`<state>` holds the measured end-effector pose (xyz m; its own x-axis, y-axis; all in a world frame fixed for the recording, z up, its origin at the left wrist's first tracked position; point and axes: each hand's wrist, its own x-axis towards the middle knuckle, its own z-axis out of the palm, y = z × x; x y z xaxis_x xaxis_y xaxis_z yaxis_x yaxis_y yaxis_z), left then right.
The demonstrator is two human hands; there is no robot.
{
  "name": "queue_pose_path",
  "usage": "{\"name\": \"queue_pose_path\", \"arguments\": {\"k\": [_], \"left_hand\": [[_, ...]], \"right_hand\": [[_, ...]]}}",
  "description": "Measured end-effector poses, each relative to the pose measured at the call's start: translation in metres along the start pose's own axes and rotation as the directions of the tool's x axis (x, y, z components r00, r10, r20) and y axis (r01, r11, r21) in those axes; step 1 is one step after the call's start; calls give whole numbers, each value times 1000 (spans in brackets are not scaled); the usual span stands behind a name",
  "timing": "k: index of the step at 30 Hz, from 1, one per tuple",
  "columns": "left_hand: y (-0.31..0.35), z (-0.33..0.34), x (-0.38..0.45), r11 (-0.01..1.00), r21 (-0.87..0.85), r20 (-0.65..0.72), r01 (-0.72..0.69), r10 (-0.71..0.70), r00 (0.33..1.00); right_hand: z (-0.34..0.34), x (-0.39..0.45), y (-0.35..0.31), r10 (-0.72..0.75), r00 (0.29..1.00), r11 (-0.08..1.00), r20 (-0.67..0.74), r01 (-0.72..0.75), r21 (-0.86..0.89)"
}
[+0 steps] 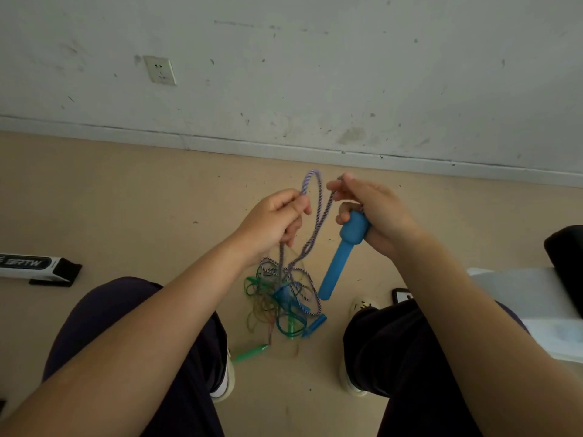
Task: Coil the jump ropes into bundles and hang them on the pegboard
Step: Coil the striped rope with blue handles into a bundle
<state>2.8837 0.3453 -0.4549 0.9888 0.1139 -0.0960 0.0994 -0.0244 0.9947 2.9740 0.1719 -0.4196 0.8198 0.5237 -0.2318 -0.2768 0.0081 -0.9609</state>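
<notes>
A purple-and-white braided jump rope [315,222] arches in a loop between my two hands. My left hand [274,222] grips one side of the loop, fingers curled round it. My right hand [366,206] pinches the other side at its fingertips and also holds the rope's blue handle [340,257], which hangs downward. The rest of the rope drops to the floor into a tangled pile [280,301] with green and blue ropes. A green handle [250,353] and a small blue handle [315,324] lie at the pile's edge. No pegboard is in view.
I sit with my knees either side of the pile, shoes [356,310] on the beige floor. A black-and-white bar [34,266] lies at the left. White sheets [530,298] and a black object [564,263] are at the right. The wall has a socket [160,70].
</notes>
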Motion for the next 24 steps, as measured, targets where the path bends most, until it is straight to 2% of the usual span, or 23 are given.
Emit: {"name": "queue_pose_path", "arguments": {"k": [2,5,8,9,11,12,14,16,19,21,24], "left_hand": [[1,1,0,995,-99,-38,26,-30,999],[-1,11,-1,991,-97,-45,87,-92,995],[-4,21,-4,970,-145,40,194,-190,981],[-4,22,-5,957,-181,80,227,-216,973],[-2,19,-7,954,-174,107,243,-227,968],[-1,16,-7,963,-133,100,233,-221,970],[1,11,-7,976,-32,105,214,-210,972],[3,8,-8,974,130,132,184,-201,971],[4,7,-11,942,299,186,152,-214,959],[6,5,-13,936,325,239,133,-217,946],[8,2,-13,929,359,237,94,-188,953]], "right_hand": [[7,-3,3,63,997,996,47,-66,64],[18,-6,7,101,988,979,119,-120,163],[24,-5,8,99,987,941,129,-135,309],[24,-5,9,88,988,944,125,-123,306],[22,-3,12,54,995,987,79,-65,147],[20,-1,12,29,999,999,29,-28,-22],[13,3,12,-16,997,917,-79,-17,-398],[7,4,15,-24,994,801,-110,-47,-597],[5,3,21,-137,988,689,-77,39,-723],[3,3,19,-190,980,677,52,169,-716],[3,-1,12,-23,973,737,228,171,-654]]}}
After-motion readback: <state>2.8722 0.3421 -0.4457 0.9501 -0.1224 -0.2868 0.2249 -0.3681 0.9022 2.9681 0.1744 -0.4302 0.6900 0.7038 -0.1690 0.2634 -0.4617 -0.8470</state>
